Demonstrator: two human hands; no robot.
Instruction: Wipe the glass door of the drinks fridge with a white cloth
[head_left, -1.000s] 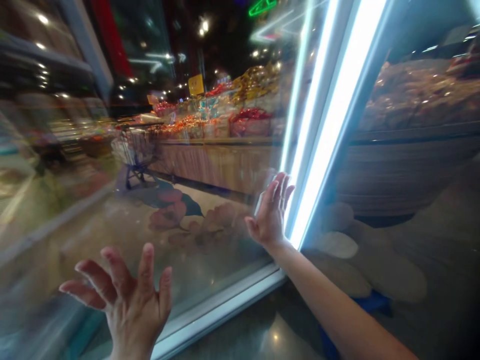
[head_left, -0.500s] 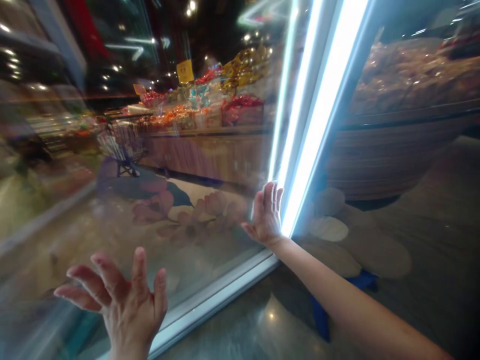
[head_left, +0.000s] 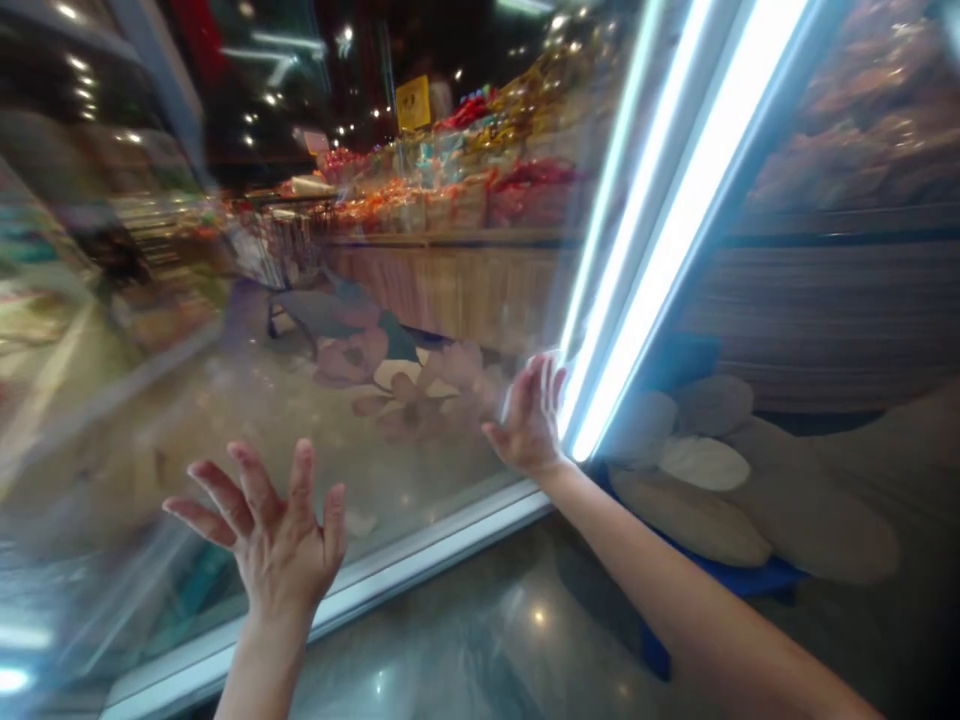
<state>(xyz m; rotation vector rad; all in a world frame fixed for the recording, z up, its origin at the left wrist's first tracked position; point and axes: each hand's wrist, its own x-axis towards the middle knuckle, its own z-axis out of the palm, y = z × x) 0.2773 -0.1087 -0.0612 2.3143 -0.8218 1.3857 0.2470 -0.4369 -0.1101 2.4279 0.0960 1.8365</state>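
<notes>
My left hand (head_left: 277, 540) is held up with its fingers spread, in front of a large glass pane (head_left: 420, 500); whether its palm touches the glass I cannot tell. Farther right, my right hand (head_left: 531, 420) has its fingers stretched upward with the thumb out to the left. It lies at the pane's right side, close beside the bottom of a bright white light strip (head_left: 675, 230), and seems to rest on the glass. Neither hand holds anything. A pale metal rail (head_left: 420, 550) runs along the bottom of the pane, below both hands.
Beyond the glass are a shopping cart (head_left: 289, 240) and a wooden display counter (head_left: 442, 285) heaped with colourful packages (head_left: 450, 190). A yellow sign (head_left: 413, 103) rises above them. Large flower shapes (head_left: 409, 400) show on the floor. Much of the scene is smeared by motion.
The light strip and the scene behind the glass have shifted right in view. My left hand has moved up and right, fingers still spread. My right hand stays close to the strip's lower end.
</notes>
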